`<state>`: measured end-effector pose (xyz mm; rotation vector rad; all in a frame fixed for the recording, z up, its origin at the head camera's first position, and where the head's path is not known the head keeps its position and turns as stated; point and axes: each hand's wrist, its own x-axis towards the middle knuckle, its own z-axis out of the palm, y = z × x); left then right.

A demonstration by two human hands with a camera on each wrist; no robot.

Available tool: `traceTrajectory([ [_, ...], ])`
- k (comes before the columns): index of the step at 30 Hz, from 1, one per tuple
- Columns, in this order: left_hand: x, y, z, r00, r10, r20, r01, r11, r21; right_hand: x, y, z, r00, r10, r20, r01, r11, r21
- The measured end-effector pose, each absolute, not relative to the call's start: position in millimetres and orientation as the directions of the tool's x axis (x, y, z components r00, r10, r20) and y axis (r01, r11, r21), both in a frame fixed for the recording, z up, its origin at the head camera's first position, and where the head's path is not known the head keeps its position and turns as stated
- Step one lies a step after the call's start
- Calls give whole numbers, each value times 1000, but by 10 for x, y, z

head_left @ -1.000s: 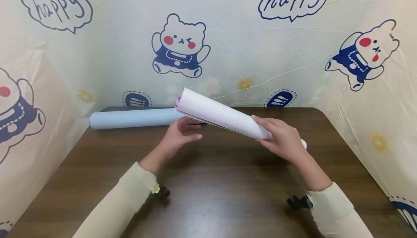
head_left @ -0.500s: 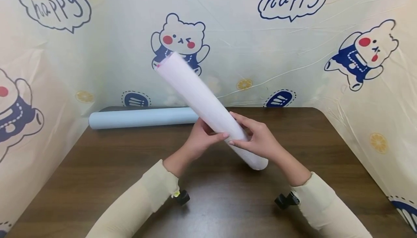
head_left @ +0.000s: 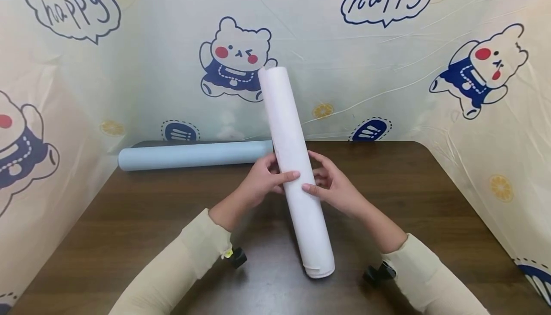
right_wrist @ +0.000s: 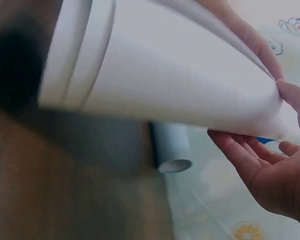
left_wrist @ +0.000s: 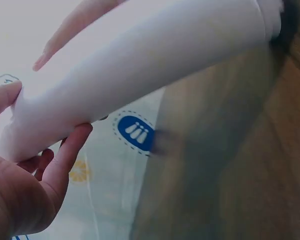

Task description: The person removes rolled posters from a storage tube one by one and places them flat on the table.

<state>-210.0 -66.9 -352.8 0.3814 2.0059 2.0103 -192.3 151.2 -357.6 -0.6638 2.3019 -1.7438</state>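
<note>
A rolled-up sheet of white paper [head_left: 289,142] is held between both hands above the table, tilted with its far end raised. My left hand [head_left: 258,178] grips it from the left, thumb on the near face and fingers behind. From the right, my right hand [head_left: 336,185] holds it the same way, a little lower. In the left wrist view the paper roll [left_wrist: 155,55] crosses over the left hand [left_wrist: 30,190]. Layered edges show at the near end of the roll [right_wrist: 165,65] in the right wrist view, beside the right hand [right_wrist: 275,170].
A light blue roll [head_left: 193,156] lies along the back left edge of the brown wooden table [head_left: 172,257]; its hollow end [right_wrist: 175,165] shows in the right wrist view. A printed cloth [head_left: 323,56] with bears hangs behind and at both sides.
The white roll has swung from slanting left to nearly lengthwise, its near end coming toward me. My left hand has taken hold of it, and my right hand has shifted left.
</note>
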Motion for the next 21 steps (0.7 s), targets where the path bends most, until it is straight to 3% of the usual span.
traceTrajectory([
  [4, -2122, -649, -3666, -939, 340, -59, -59, 10, 998, -1910, 1551, -3702, -891, -453, 42, -147, 198, -969],
  [14, -2169, -492, -4013, -934, 292, -205, -181, 108, 978, -1970, 1617, -3917, -896, -443, -33, -141, 354, -925],
  [21, -2185, -468, -4142, -918, 308, -250, -225, 115, 968, -1996, 1668, -4066, -896, -429, -117, -34, 328, -944],
])
